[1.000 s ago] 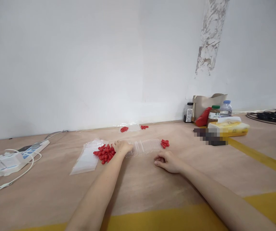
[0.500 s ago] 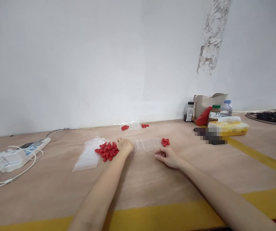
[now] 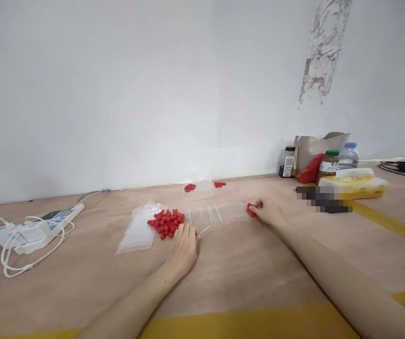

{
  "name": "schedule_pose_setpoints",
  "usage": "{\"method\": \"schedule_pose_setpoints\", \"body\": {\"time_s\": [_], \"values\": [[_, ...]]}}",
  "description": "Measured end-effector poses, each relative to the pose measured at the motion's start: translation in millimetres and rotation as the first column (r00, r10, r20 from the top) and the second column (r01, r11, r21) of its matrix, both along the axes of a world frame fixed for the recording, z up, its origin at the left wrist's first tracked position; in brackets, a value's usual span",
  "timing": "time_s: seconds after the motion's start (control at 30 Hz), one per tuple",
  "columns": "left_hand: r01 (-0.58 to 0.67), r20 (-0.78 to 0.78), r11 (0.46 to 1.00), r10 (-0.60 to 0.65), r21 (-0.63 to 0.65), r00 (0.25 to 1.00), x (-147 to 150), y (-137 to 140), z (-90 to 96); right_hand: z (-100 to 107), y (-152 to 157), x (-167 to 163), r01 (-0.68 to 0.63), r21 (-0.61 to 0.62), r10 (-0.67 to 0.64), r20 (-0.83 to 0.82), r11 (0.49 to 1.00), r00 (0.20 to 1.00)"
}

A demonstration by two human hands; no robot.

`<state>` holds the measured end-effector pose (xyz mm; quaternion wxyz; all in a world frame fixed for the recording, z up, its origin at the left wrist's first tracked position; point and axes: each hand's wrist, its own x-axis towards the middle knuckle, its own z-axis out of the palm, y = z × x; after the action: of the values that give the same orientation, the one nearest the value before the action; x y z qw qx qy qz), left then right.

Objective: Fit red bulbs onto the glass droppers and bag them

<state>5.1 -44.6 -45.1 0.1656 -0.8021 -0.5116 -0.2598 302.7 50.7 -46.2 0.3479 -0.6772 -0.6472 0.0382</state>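
My left hand (image 3: 186, 246) is closed in front of a row of thin clear tubes (image 3: 219, 214) lying side by side on the table. A single thin clear tube (image 3: 204, 230) sticks out from between its thumb and fingers, pointing right. A heap of red rubber bulbs (image 3: 167, 221) lies just beyond and left of this hand. At the right end of the row, my right hand (image 3: 270, 212) has its fingers closed at a small group of red rubber bulbs (image 3: 251, 210). How many bulbs it grips is hidden.
Clear plastic bags (image 3: 138, 228) lie left of the heap. By the wall is another clear bag (image 3: 204, 185) with small red bulb groups. A power strip (image 3: 35, 235) with white cables is left. Jars, a bottle and a tissue pack (image 3: 353, 186) stand right.
My left hand has drawn back toward me from the heap's edge and now holds a thin tube. My right hand has reached forward to the small group of red bulbs. The view has shifted slightly.
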Motion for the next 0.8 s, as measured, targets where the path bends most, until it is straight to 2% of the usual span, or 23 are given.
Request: {"method": "schedule_pose_setpoints", "body": {"time_s": [0.17, 0.33, 0.47, 0.57, 0.67, 0.73, 0.8], "values": [[0.14, 0.008, 0.99, -0.14, -0.035, 0.99, -1.0, 4.6, -3.4, -8.1, 3.7, -4.1, 0.077, 0.049, -0.078, 0.019, 0.996, 0.997], [0.241, 0.01, 0.969, -0.241, -0.046, 0.971, -3.4, 6.8, -3.9, -8.4, 4.8, -6.1, 0.039, 0.043, -0.04, 0.03, 0.998, 0.999], [0.276, 0.028, 0.958, -0.274, -0.078, 0.961, -3.8, 7.5, -7.7, -6.0, -0.2, -9.9, 0.0, 0.17, 0.0, -0.004, 0.985, 1.0], [0.317, 0.093, 0.944, -0.308, -0.092, 0.947, -3.4, 7.8, -7.4, -4.8, -6.9, -21.3, -0.128, 0.208, 0.175, -0.23, 0.97, 0.957], [0.363, 0.15, 0.927, -0.347, -0.094, 0.926, -1.7, 8.6, -3.7, -5.4, -17.8, -42.1, -0.352, 0.224, 0.416, -0.437, 0.909, 0.797], [0.385, 0.181, 0.915, -0.361, -0.12, 0.915, 0.3, 10.0, -1.2, -5.9, -27.3, -57.0, -0.465, 0.251, 0.528, -0.439, 0.849, 0.727], [0.403, 0.202, 0.905, -0.372, -0.139, 0.906, 2.3, 12.1, -0.3, -5.9, -37.5, -68.8, -0.533, 0.25, 0.589, -0.352, 0.808, 0.727]]}}
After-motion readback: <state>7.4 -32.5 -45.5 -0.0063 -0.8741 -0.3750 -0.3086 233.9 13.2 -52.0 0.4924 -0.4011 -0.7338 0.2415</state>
